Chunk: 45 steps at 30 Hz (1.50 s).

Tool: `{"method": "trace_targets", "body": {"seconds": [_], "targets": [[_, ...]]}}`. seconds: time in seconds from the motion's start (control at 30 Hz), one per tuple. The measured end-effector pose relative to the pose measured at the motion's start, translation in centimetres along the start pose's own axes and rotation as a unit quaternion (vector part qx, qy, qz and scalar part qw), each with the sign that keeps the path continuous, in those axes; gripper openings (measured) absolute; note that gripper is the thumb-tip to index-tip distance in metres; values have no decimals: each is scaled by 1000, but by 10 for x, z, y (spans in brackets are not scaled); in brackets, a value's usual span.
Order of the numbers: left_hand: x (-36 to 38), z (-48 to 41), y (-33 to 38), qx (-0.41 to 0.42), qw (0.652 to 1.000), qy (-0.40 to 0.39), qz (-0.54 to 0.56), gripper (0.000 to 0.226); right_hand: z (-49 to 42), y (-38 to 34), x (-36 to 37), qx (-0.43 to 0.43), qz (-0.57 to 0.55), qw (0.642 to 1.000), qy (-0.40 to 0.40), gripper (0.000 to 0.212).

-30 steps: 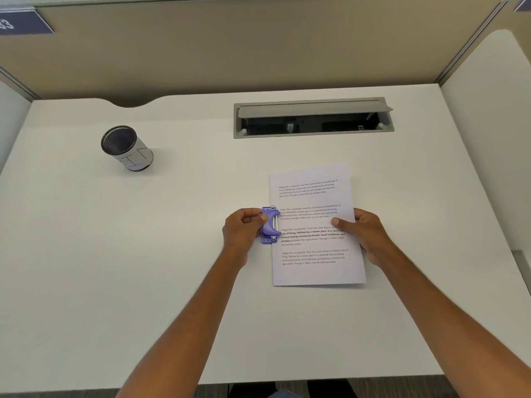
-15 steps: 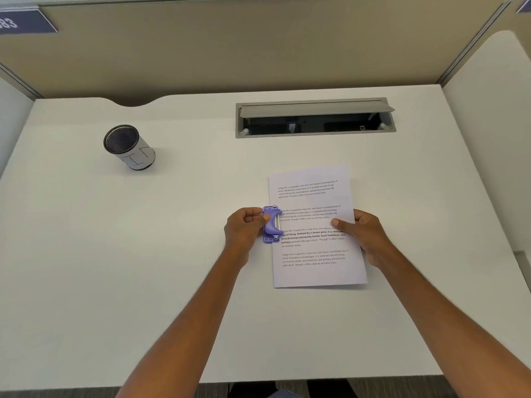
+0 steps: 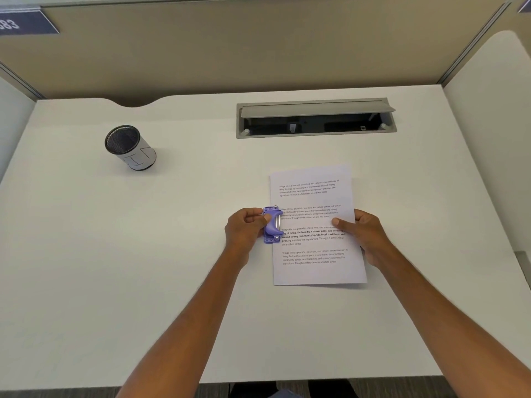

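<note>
— Reaching in over the near edge of the white desk (image 3: 143, 268)?
— Both forearms, toward the printed sheet (image 3: 314, 272) lying flat right of centre.
— Right hand (image 3: 365, 234)?
— Gripping the sheet's right edge, thumb on top of the print.
— Left hand (image 3: 244, 228)?
— Curled round the purple hole punch (image 3: 273, 225), thumb on its lever; punch straddling the sheet's left edge.
— Hidden?
— Punch's left side, behind fingers; right fingertips hard to make out.
</note>
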<state>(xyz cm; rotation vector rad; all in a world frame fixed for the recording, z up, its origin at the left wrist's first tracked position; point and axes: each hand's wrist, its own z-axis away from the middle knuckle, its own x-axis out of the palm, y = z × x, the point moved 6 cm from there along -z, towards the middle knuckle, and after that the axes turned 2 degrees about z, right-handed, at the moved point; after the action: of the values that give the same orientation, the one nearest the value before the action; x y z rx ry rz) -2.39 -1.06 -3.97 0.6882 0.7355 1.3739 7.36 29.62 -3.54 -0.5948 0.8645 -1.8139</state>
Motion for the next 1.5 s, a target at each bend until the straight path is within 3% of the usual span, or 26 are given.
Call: {"method": "trace_targets", "body": {"seconds": [0.27, 0.43, 0.5, 0.6, 0.7, 0.83, 0.93, 1.0, 1.3, 1.5], "targets": [[0, 2, 1, 5, 1000, 4, -17, 30, 0, -2, 3, 2, 6, 1000, 7, 29], [2, 2, 3, 3, 1000, 1, -24, 31, 0, -6, 1, -15, 85, 996, 24, 27], [4, 3, 4, 1, 999, 3, -32, 36, 3, -13, -3, -34, 195, 978, 69, 37], [6, 4, 5, 1, 999, 9, -47, 48, 9, -25, -10, -52, 371, 917, 139, 68], [8, 3, 6, 7, 997, 16, -80, 53, 13, -33, -19, -64, 419, 890, 169, 84], [6, 0, 6, -20, 991, 38, -129, 59, 17, -34, -33, -70, 387, 901, 186, 59], [4, -4, 4, -24, 991, 20, -131, 51, 17, -28, -42, -67, 347, 916, 190, 39], [4, -6, 3, -14, 988, 1, -151, 60, 17, -23, -47, -64, 319, 925, 197, 31], [-2, -15, 5, -53, 981, 16, -188, 56, 12, -16, -52, -54, 301, 931, 199, 13], [1, -12, 8, -27, 976, 34, -215, 50, 8, -16, -49, -52, 308, 928, 201, 11]]}}
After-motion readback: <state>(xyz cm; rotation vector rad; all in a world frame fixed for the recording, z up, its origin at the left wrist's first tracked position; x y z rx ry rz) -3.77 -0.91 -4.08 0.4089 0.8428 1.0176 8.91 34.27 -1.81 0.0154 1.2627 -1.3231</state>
